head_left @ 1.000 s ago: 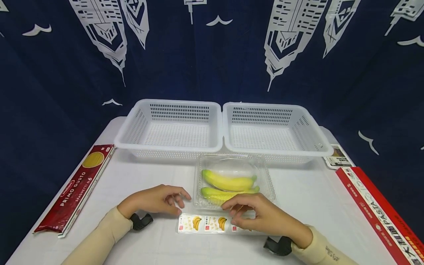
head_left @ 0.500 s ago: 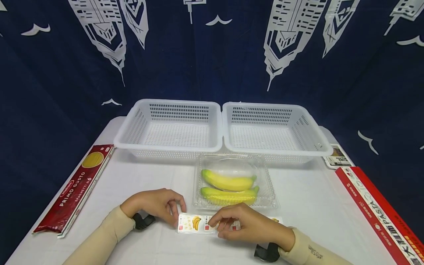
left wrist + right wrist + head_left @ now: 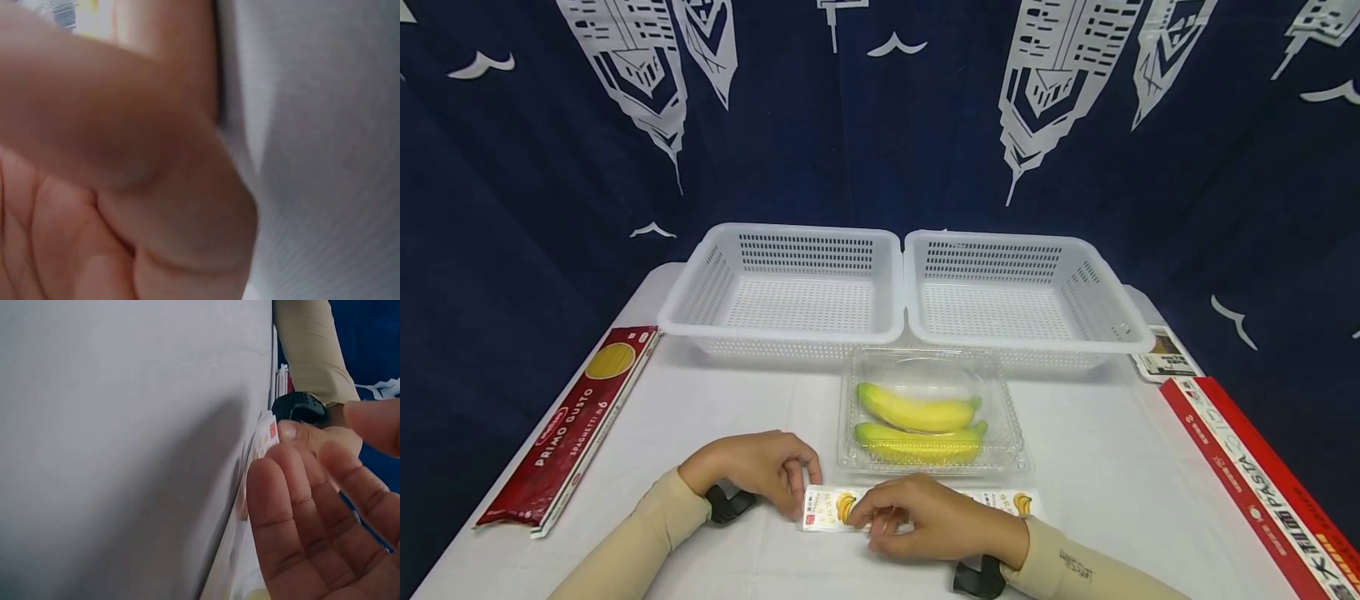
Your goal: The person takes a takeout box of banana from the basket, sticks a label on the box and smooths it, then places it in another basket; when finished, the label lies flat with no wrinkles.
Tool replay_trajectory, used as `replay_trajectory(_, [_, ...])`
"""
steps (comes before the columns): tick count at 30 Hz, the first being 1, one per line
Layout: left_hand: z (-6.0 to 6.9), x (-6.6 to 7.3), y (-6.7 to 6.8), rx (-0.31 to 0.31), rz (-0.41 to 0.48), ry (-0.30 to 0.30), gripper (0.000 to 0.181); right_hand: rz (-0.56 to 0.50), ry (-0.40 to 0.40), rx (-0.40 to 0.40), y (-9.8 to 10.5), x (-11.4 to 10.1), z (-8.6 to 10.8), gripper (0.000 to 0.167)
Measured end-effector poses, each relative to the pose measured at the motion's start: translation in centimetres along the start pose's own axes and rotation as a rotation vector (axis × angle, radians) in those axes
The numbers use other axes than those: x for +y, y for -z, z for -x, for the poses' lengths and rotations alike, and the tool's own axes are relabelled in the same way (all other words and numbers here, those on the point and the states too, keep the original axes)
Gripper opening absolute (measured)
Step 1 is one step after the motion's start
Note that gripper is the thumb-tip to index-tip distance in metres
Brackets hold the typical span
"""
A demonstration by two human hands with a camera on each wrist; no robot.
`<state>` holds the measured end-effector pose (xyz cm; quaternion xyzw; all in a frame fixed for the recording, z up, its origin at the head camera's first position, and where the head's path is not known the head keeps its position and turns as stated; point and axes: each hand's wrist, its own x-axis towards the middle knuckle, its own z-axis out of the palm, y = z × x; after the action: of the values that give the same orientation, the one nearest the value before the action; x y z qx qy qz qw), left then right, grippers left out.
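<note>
A strip of banana stickers (image 3: 827,508) lies on the table in front of a clear plastic clamshell box (image 3: 917,367). Two bananas (image 3: 919,443) are inside the box. At the strip's left end my left hand (image 3: 756,469) pinches the edge between thumb and fingers; in the right wrist view its thumb (image 3: 289,430) meets the end of the strip. My right hand (image 3: 936,518) hovers over the strip's middle and hides part of it. Its fingers (image 3: 272,506) are loosely bent, with the thumb apart and nothing held. The left wrist view shows mostly blurred skin and tablecloth.
Two white perforated baskets (image 3: 797,336) stand side by side behind the box. A red spaghetti packet (image 3: 576,425) lies at the left edge. A red pasta box (image 3: 1262,483) lies at the right, near a small printed packet (image 3: 1167,358).
My right hand has moved left and nearer along the strip, uncovering its right end. My left hand has come down onto the strip's left end. Box and bananas stay put.
</note>
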<state>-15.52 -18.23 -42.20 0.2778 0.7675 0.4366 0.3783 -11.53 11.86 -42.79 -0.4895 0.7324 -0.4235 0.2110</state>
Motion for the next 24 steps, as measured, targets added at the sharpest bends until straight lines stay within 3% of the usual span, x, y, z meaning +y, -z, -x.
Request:
replay_trajectory(15, [-0.4,-0.4,0.1,-0.150,0.134,-0.063,0.008,0.084,-0.112,0.015,-0.8,-0.5,-1.8,0.021])
replay_trajectory(20, [-0.4,-0.1,-0.3,-0.192,0.206,-0.126,0.006,0.100,-0.113,0.028,-1.1,-0.7,-2.2,0.018])
replay_trajectory(24, [-0.6,0.1,-0.8,-0.197,0.246,-0.128,0.007,0.107,-0.103,0.042,-1.4,-0.7,-2.3,0.018])
